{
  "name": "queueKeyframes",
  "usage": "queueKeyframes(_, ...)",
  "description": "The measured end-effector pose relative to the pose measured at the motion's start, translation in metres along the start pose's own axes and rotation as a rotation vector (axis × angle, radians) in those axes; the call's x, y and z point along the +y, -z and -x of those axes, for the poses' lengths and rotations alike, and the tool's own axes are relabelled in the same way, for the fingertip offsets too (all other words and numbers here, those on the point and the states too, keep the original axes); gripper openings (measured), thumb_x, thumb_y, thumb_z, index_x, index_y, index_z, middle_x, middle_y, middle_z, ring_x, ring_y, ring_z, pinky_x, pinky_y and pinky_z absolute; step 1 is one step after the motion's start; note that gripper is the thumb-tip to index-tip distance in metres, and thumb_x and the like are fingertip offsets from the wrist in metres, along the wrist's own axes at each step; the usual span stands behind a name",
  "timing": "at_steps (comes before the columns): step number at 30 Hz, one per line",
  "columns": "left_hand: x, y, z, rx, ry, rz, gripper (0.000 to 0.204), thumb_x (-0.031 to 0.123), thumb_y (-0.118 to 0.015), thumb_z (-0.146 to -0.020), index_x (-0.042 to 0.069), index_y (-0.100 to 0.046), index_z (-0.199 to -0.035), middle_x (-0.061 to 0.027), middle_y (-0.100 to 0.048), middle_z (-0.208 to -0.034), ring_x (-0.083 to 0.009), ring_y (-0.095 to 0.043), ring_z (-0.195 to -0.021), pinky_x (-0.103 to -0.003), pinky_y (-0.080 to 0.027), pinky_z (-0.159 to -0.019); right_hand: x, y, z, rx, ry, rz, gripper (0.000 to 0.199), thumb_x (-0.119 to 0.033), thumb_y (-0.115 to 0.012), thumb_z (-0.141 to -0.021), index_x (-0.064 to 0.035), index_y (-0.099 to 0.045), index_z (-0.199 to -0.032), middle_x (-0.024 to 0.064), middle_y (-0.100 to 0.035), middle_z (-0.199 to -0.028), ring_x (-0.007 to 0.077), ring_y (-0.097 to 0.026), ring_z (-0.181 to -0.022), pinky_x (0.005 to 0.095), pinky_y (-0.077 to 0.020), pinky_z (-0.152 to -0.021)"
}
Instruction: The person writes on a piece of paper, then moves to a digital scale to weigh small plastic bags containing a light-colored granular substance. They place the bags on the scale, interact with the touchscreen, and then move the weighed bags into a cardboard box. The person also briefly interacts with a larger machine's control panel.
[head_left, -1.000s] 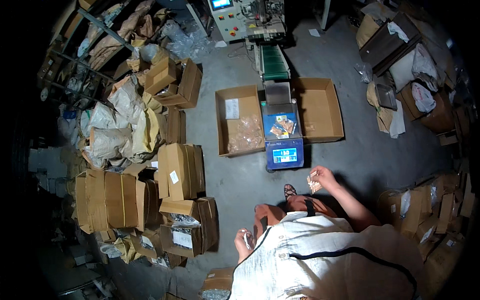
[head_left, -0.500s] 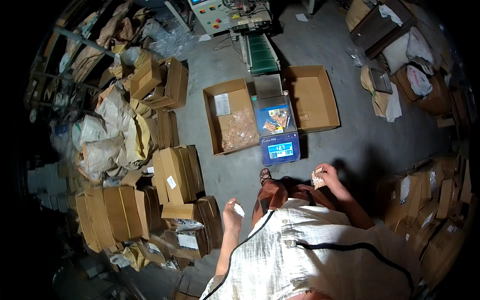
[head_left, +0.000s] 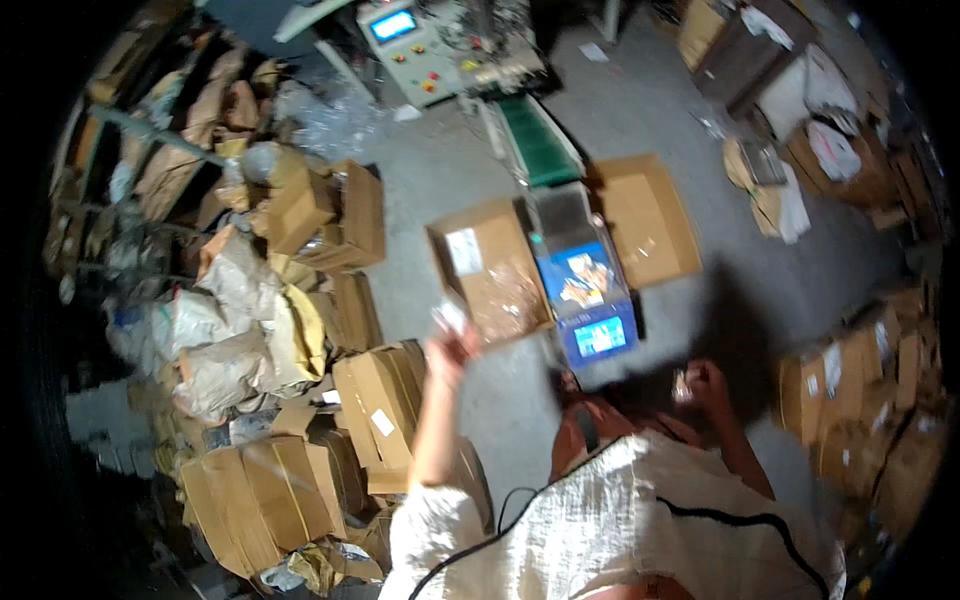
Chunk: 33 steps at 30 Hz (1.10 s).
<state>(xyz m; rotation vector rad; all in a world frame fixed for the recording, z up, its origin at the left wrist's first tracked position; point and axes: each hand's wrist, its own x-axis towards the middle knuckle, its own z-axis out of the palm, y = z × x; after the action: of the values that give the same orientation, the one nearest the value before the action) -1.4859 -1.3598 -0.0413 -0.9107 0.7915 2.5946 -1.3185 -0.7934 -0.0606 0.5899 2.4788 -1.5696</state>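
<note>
A small clear packet (head_left: pixel 448 318) sits pinched in the left hand (head_left: pixel 450 350), raised over the near edge of the open carton of small brownish pieces (head_left: pixel 492 270) on the floor (head_left: pixel 450 180). The picture is blurred here, so the packet's contents cannot be made out; the grip reads as fingers pressed together on it. The right hand (head_left: pixel 700 385) is low, just beside the person's knee, with fingers curled on a small pale item (head_left: pixel 682 388) too small and smeared to identify.

Just right of the carton stands a blue weighing scale (head_left: pixel 590 300) with a lit display at its near end and a tray holding a few orange-brown pieces. Beyond it lies a second open carton (head_left: pixel 645 220), nearly bare inside, and a green conveyor belt (head_left: pixel 538 145) leads up to a control panel with a screen (head_left: pixel 400 45). Stacks of flattened and closed cardboard boxes (head_left: pixel 300 470) and stuffed sacks (head_left: pixel 230 320) crowd the left side; more boxes (head_left: pixel 860 400) line the right.

Judging from the raised left hand, handling the packet well means keeping the pinch firm near its top edge so it does not slip, and keeping it directly over the carton or scale, not the bare floor between them. The right hand's item should stay low and clear of the scale tray so it does not disturb the pieces there.
</note>
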Motion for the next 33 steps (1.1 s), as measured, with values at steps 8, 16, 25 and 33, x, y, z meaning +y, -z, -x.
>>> queueKeyframes(8, 0.106, -0.234, 0.111, -0.293, -0.917, -0.352, 0.051, 0.025, -0.055, -0.099, 0.002, -0.044, -0.144, -0.0133, -0.056, -0.135, -0.0228, -0.057, -0.112, -0.036, -0.046, -0.095, -0.035, -0.007, 0.035, 0.046, -0.29, -0.122, 0.027, -0.008, -0.064, -0.083, -0.0005, -0.065, -0.108, 0.0084, -0.069, -0.097, 0.0155, -0.065, -0.088, 0.0304, -0.054, -0.073)
queueKeyframes(16, 0.002, -0.351, 0.301, -0.999, -1.822, -0.247, 0.037, 0.035, -0.075, -0.074, 0.015, -0.063, -0.103, -0.002, -0.056, -0.093, -0.0209, -0.05, -0.084, -0.039, -0.039, -0.085, -0.019, -0.034, -0.019, -0.103, 0.075, -0.088, 0.032, -0.001, -0.065, -0.085, -0.0009, -0.058, -0.117, 0.0088, -0.066, -0.098, 0.0156, -0.063, -0.086, 0.0318, -0.0519, -0.076)
queueKeyframes(25, -0.087, -0.351, 0.351, -0.995, -1.692, -0.503, 0.054, 0.064, -0.052, -0.091, 0.018, -0.058, -0.117, 0.003, -0.062, -0.118, -0.0167, -0.058, -0.099, -0.051, -0.034, -0.103, -0.014, 0.036, -0.105, -0.082, 0.264, -0.103, 0.048, -0.006, -0.07, -0.082, -0.0048, -0.052, -0.126, 0.0102, -0.066, -0.085, 0.015, -0.062, -0.072, 0.0324, -0.0509, -0.064)
queueKeyframes(33, -0.099, -0.34, 0.401, -0.947, -1.556, -0.567, 0.05, 0.06, -0.052, -0.095, 0.015, -0.06, -0.117, 0.0009, -0.066, -0.097, -0.0101, -0.056, -0.079, -0.047, -0.044, -0.091, 0.0, 0.053, -0.11, -0.149, 0.21, 0.064, 0.051, -0.012, -0.068, -0.085, -0.0031, -0.046, -0.131, 0.0185, -0.065, -0.094, 0.0263, -0.066, -0.081, 0.0402, -0.0522, -0.072)
